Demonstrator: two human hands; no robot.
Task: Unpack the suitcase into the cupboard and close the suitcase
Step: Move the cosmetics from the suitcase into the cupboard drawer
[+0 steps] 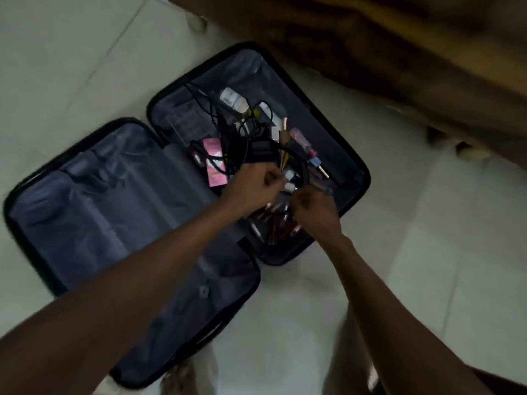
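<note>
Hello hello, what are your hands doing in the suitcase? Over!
Both hands in the open suitcase. Left hand pinching a small white thing; right hand curled, hold unclear. Cables tangled over the clutter.

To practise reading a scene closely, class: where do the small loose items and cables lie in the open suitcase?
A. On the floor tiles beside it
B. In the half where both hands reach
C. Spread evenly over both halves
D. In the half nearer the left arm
B: the black cables, pink box and small tubes fill the suitcase half where the left hand and right hand meet.
</note>
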